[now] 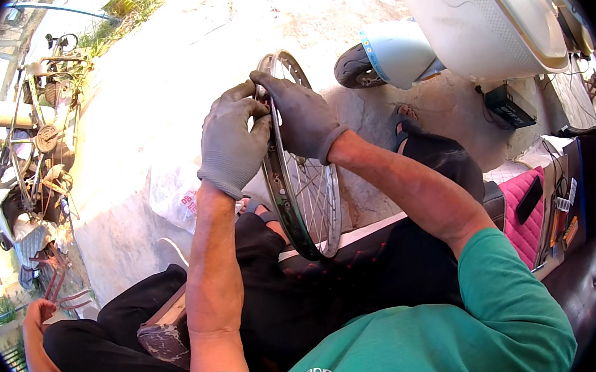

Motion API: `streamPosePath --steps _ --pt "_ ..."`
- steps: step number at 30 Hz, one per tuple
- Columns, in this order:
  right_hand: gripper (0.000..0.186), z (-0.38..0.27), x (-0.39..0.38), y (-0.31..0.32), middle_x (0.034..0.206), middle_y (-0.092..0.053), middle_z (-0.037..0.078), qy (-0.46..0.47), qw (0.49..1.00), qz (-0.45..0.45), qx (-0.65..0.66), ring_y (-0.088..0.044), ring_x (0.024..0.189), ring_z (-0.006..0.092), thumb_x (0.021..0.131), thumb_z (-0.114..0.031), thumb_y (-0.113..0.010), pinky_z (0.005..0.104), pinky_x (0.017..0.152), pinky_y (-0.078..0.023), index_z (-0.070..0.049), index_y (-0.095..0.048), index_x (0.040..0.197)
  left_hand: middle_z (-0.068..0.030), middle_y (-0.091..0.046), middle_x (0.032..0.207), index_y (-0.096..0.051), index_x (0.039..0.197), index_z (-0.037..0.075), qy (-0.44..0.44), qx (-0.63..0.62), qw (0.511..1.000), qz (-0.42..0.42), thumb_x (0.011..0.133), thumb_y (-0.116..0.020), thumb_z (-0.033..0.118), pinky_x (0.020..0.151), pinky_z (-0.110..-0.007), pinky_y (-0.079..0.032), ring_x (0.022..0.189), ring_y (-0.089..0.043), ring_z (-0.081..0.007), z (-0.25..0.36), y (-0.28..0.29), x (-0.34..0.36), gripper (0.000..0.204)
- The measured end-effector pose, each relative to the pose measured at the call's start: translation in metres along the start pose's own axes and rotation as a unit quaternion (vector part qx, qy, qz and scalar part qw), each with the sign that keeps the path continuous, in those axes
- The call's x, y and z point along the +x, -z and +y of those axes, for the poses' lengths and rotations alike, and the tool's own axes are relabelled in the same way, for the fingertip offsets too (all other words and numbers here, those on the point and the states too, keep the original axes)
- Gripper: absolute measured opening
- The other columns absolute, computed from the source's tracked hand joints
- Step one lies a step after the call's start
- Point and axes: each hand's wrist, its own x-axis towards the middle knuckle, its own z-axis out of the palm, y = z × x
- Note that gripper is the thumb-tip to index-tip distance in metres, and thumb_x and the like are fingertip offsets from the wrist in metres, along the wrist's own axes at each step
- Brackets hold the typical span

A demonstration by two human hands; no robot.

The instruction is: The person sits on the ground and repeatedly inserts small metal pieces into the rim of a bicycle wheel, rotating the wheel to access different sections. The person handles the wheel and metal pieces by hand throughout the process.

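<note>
A bare spoked wheel (283,202) stands on edge between my knees, with no tyre on its rim. My left hand (234,134), in a grey glove, is closed at the rim's upper left side, thumb and fingers pinched against it. Whether something small sits between those fingertips, I cannot make out. Also gloved, my right hand (299,117) wraps over the top of the rim from the right, its fingers partly hidden by the wheel. The two hands nearly meet at the top of the rim.
A white plastic bag (176,197) lies left of the wheel. Ahead to the right stands a white scooter (483,14), its tyre (357,67) near my foot. A dark box (510,107) is on the ground. Bicycle parts (42,140) pile up at left; another person's arm (44,358) shows below them.
</note>
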Motion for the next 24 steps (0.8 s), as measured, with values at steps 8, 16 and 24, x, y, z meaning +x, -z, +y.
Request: streamPosePath --steps 8,16,24 --pt "0.072 0.004 0.001 -0.004 0.117 -0.069 0.022 0.0 1.0 0.014 0.016 -0.068 0.108 0.0377 0.082 -0.008 -0.075 0.0452 0.093 -0.055 -0.004 -0.049 0.15 -0.0192 -0.067 0.133 -0.075 0.11 0.001 -0.002 -0.081 0.997 -0.011 0.087 -0.068 0.004 0.109 -0.045 -0.049 0.127 -0.062 -0.0361 0.001 0.004 -0.003 0.024" --pt "0.092 0.006 -0.003 0.015 0.142 -0.062 0.018 -0.003 0.985 -0.059 0.162 -0.063 0.132 0.0275 0.084 -0.01 -0.08 0.0393 0.108 -0.054 -0.01 -0.033 0.163 -0.021 -0.065 0.132 -0.065 0.134 -0.002 0.12 -0.212 0.97 0.008 0.102 -0.067 0.025 0.099 -0.039 -0.056 0.115 -0.07 -0.0296 0.002 -0.006 -0.002 0.042" --pt "0.057 0.059 -0.018 0.056 0.124 -0.073 0.018 -0.13 0.979 -0.136 0.079 -0.074 0.107 0.0258 0.097 -0.028 -0.069 0.0371 0.097 -0.058 -0.001 -0.056 0.146 -0.0232 -0.057 0.146 -0.064 0.138 0.0 0.063 -0.069 0.993 0.07 0.101 -0.069 0.034 0.115 -0.042 -0.044 0.138 -0.054 -0.0345 -0.007 -0.027 -0.012 0.05"
